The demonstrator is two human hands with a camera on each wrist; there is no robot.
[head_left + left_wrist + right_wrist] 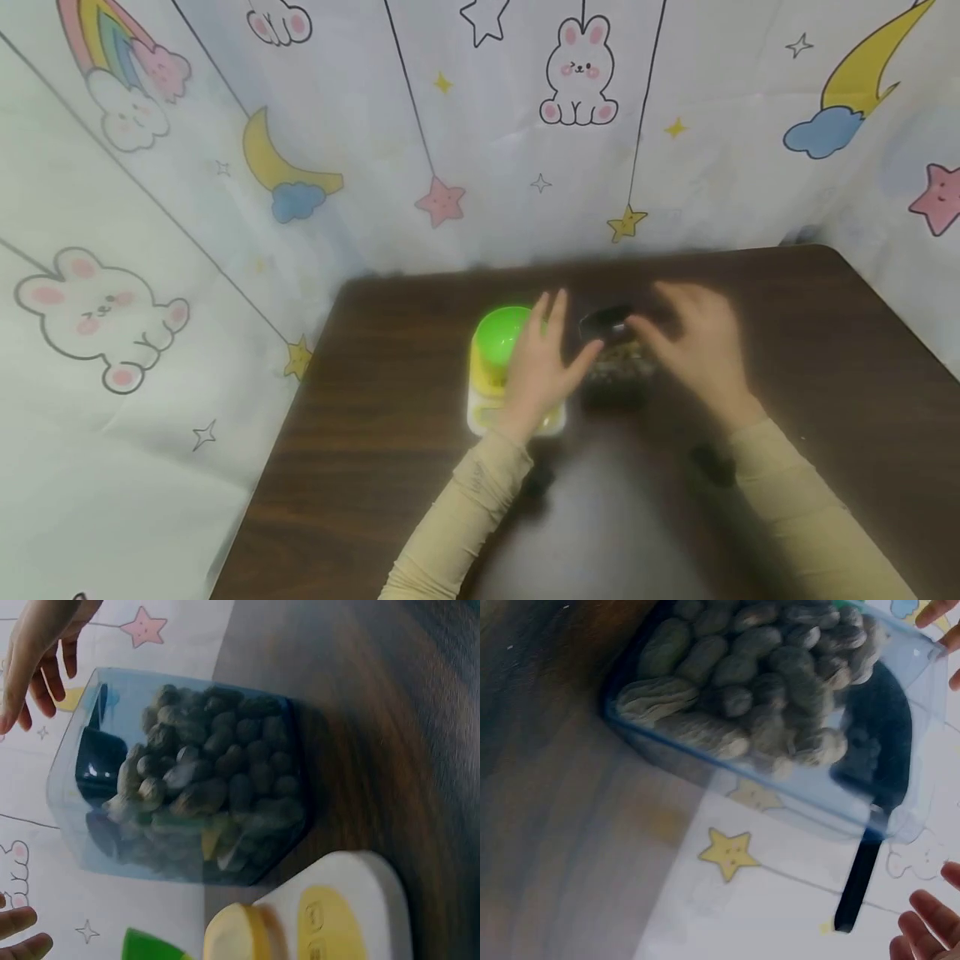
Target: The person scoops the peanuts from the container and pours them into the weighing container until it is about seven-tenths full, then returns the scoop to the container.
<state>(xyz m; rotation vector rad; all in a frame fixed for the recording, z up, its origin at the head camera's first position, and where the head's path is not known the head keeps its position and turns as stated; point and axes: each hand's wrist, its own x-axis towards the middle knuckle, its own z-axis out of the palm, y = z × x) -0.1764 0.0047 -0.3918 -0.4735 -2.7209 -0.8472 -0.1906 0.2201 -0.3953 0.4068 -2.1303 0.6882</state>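
Note:
A clear plastic box [71, 780] holds many unshelled peanuts [742, 682]. Inside it leans a black scoop [874, 742], its handle sticking out over the rim. My left hand [538, 371] is over the right side of a white and yellow kitchen scale [480, 417], fingers spread, partly hiding a green bowl [497, 333] on that scale. Above the box's right side is my right hand [701, 354], its fingers loosely bent and nothing between them. In both wrist views, fingertips appear at the edges, apart from the scoop.
The dark wood table [337, 467] carries the scale and the box side by side. Behind it hangs a pale cloth [510, 167] printed with rabbits, stars and moons. A blurred grey patch lies across the lower middle of the head view.

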